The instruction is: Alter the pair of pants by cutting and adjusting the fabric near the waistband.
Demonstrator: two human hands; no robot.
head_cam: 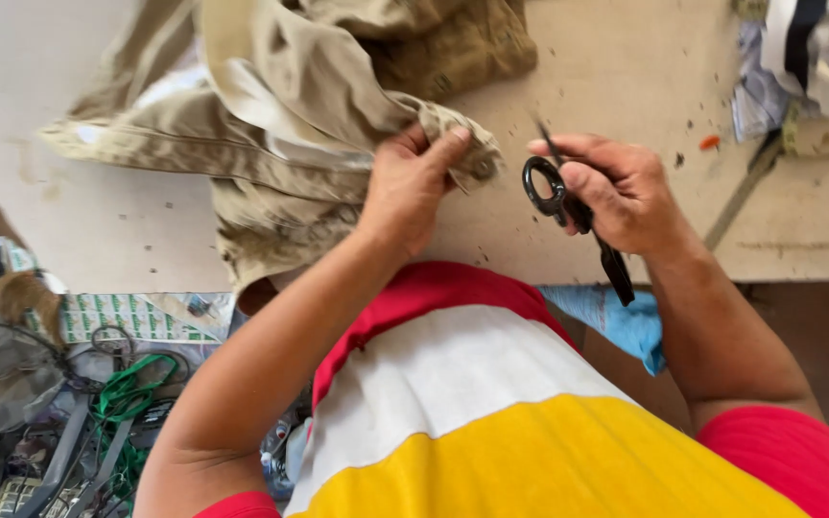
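Left hand (405, 187) grip pinches khaki garment (280, 125) corner taut on surface (616, 67). Right hand (626, 187) grip clenched around black scissors (568, 216). Best snip close, cloth stretched.

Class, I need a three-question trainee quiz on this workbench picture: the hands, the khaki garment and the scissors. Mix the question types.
1. True or false: the right hand holds black scissors.
2. What does the left hand pinch? A) a green cord B) a fold of the khaki garment C) a blue cloth
3. Fill in: the garment lies on a pale ____.

Key: 1 true; 2 B; 3 table.
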